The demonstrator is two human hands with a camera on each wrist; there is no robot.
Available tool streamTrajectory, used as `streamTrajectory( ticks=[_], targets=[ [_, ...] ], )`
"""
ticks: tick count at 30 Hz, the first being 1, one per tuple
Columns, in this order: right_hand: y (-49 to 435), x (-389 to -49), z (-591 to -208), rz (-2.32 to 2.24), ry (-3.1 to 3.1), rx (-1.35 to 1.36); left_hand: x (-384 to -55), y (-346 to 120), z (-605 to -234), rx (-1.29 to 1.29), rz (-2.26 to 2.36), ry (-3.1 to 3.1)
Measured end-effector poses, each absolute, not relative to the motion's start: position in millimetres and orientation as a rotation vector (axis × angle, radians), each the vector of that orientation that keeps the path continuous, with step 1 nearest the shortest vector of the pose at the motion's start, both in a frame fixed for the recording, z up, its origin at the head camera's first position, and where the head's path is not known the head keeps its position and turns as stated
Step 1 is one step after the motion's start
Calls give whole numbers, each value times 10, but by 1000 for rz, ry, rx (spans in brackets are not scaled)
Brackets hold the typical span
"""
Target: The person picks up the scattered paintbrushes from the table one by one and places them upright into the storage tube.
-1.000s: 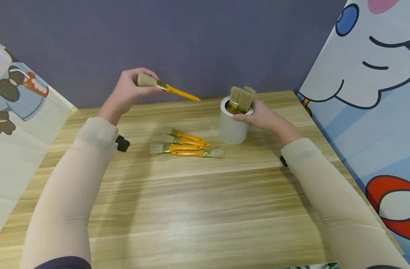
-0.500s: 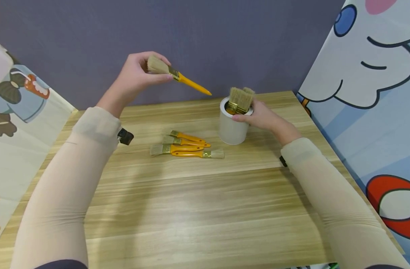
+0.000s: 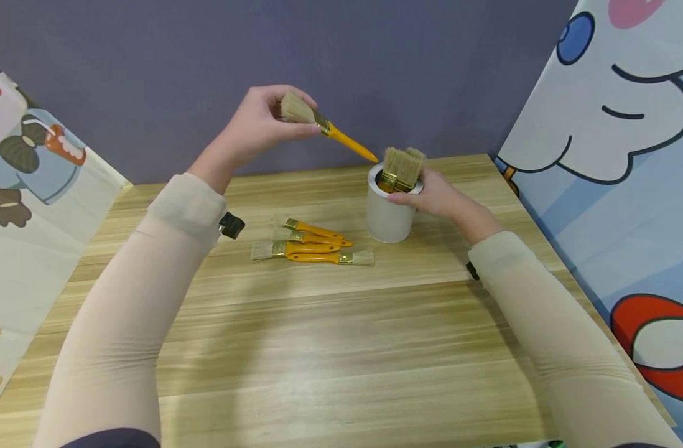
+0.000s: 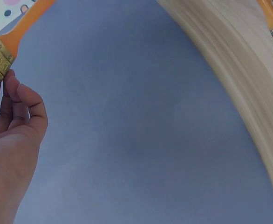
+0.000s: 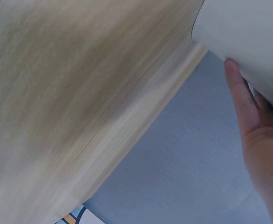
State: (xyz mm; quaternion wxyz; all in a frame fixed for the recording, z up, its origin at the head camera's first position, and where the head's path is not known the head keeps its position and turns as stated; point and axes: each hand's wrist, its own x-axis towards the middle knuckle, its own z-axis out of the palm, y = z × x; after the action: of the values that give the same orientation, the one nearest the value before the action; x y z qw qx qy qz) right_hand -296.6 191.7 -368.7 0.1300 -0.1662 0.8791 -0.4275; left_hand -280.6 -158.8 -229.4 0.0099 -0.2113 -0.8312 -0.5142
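My left hand [image 3: 269, 121] pinches a paintbrush [image 3: 349, 143] by its metal band, bristles toward the palm. The yellow handle slants down to the right, its tip just above and left of the rim of a white can [image 3: 389, 218]. In the left wrist view the brush's gold band [image 4: 0, 58] shows beside the fingertips. My right hand [image 3: 439, 196] grips the can at its right side, thumb near the front of the rim. Brushes [image 3: 403, 165] stand in the can, bristles up. The right wrist view shows fingers against the can wall [image 5: 253, 37].
Several yellow-handled paintbrushes [image 3: 313, 244] lie in a group on the wooden table [image 3: 341, 348], left of the can. A grey-purple wall [image 3: 341, 68] rises behind the table. Cartoon-printed panels [image 3: 627, 143] stand at both sides.
My left hand has moved right and slightly up with its paintbrush, bringing the handle tip close to the can. The right hand and the can have stayed in place.
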Motion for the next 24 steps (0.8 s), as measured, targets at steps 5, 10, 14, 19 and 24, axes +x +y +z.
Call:
streamTrajectory(
  ticks=[5,10,14,19,24],
  targets=[
    [1929,-2972,-3702,-1228,2555,-461,-2829,-1368,-2330,-682,-1676,-2548],
    [1934,-2979,-3701,-1216,2564,-464,-2861,-1173,-2411,-684,-1828,-2469],
    [1934,-2989,-3702,-1235,2557,-489,-2876,-1040,-2489,-673,-1860,-2453],
    [1925,-2986,-3689,-1235,2559,-502,-2885,-894,-2590,-682,-1732,-2546],
    [1916,-2975,-3675,-1227,2554,-485,-2893,-757,-2682,-685,-1611,-2638]
  ],
)
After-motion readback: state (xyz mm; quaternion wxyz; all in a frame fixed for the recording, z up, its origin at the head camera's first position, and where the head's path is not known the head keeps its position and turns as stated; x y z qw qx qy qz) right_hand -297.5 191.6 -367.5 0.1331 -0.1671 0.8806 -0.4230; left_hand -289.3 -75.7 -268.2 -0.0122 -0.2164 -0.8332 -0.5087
